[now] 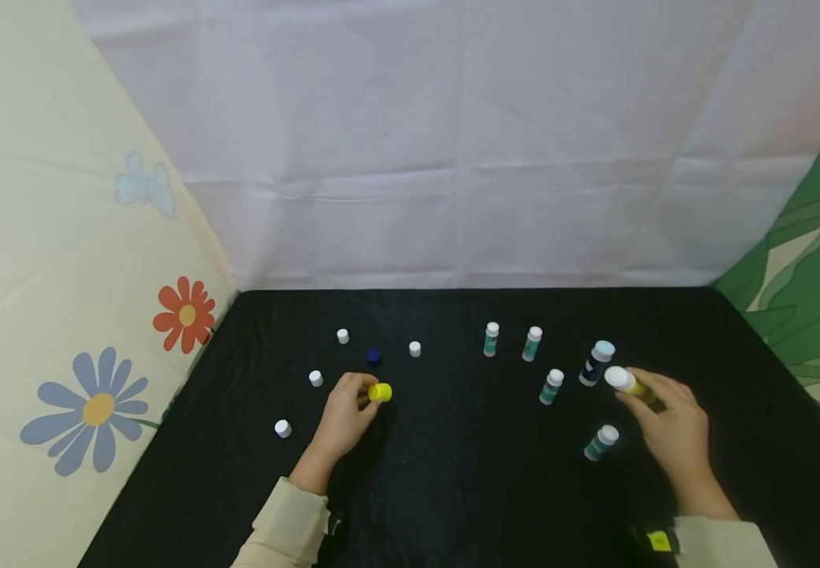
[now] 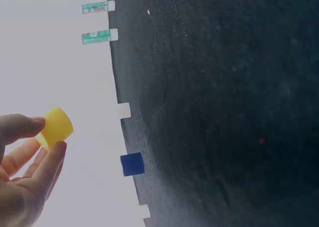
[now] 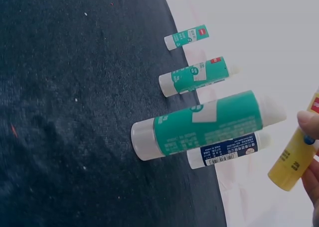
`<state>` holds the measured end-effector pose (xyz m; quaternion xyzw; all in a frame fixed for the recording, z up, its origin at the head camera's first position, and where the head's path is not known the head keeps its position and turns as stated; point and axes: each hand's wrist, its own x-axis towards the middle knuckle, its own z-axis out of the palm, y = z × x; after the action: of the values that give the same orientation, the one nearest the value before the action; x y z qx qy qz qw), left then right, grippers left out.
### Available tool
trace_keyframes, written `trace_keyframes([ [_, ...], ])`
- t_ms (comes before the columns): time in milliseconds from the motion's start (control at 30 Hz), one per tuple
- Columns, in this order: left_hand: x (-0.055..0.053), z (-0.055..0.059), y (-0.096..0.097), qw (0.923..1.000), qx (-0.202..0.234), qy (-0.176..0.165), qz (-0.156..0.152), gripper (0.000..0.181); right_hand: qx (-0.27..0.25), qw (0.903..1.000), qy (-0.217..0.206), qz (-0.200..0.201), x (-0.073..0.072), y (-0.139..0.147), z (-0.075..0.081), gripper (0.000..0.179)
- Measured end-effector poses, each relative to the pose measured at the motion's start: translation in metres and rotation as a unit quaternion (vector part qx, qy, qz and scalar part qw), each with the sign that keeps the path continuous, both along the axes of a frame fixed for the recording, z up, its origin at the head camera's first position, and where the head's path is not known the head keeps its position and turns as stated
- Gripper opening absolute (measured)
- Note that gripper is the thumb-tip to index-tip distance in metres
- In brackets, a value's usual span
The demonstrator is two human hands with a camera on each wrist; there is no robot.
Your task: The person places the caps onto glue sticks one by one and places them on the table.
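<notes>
My left hand pinches a yellow cap between thumb and fingers, raised off the table; the left wrist view shows the same yellow cap. A yellow glue stick with a white top is gripped by my right hand, tilted and lifted. In the right wrist view the yellow glue stick is partly cut off by the frame edge. Beside the right hand stands a navy glue stick, and a green glue stick stands nearer me.
More green glue sticks stand left of the right hand. Around the left hand lie a navy cap and several white caps. The black-covered table ends at a white cloth backdrop, with printed flower cloths at both sides.
</notes>
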<state>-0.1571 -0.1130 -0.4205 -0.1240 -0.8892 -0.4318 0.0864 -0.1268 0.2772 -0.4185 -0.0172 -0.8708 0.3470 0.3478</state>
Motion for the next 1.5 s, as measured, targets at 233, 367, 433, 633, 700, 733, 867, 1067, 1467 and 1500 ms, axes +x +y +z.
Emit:
trace_keyframes([
  [233, 0.000, 0.001, 0.001, 0.9999, 0.016, -0.003, 0.001, 0.022, 0.020, 0.9998, 0.001, 0.006, -0.015, 0.021, -0.034, 0.038],
  [367, 0.001, 0.002, 0.001, 0.9996, 0.027, -0.006, 0.003, 0.022, 0.021, 0.9997, -0.001, 0.014, -0.020, 0.027, -0.044, 0.039],
  [433, 0.002, 0.002, 0.001, 0.9995, 0.030, -0.005, 0.003, 0.023, 0.015, 0.9996, -0.005, 0.024, -0.019, 0.026, -0.043, 0.038],
  [633, 0.002, 0.003, 0.002, 0.9994, 0.033, -0.004, -0.001, 0.023, 0.020, 0.9994, -0.012, 0.026, -0.020, 0.026, -0.048, 0.040],
  [700, 0.002, 0.004, 0.002, 0.9994, 0.036, -0.005, 0.000, 0.023, 0.032, 0.9993, -0.013, 0.016, -0.023, 0.029, -0.054, 0.041],
  [733, 0.002, 0.004, 0.002, 0.9994, 0.035, -0.005, 0.000, 0.023, 0.033, 0.9992, -0.013, 0.018, -0.023, 0.029, -0.055, 0.041],
  [867, 0.003, 0.005, 0.003, 0.9993, 0.037, -0.004, -0.003, 0.023, 0.038, 0.9989, -0.016, 0.023, -0.020, 0.023, -0.045, 0.041],
  [1067, 0.004, 0.007, 0.005, 0.9990, 0.043, -0.002, -0.009, 0.023, 0.030, 0.9983, -0.006, 0.049, -0.002, -0.006, -0.005, 0.036],
  [1467, 0.006, 0.007, 0.007, 0.9979, 0.063, -0.010, -0.005, 0.024, 0.047, 0.9968, -0.001, 0.065, 0.003, -0.020, 0.010, 0.037],
  [1500, 0.006, 0.007, 0.007, 0.9978, 0.065, -0.012, -0.005, 0.024, 0.048, 0.9966, -0.001, 0.067, 0.003, -0.020, 0.010, 0.037],
])
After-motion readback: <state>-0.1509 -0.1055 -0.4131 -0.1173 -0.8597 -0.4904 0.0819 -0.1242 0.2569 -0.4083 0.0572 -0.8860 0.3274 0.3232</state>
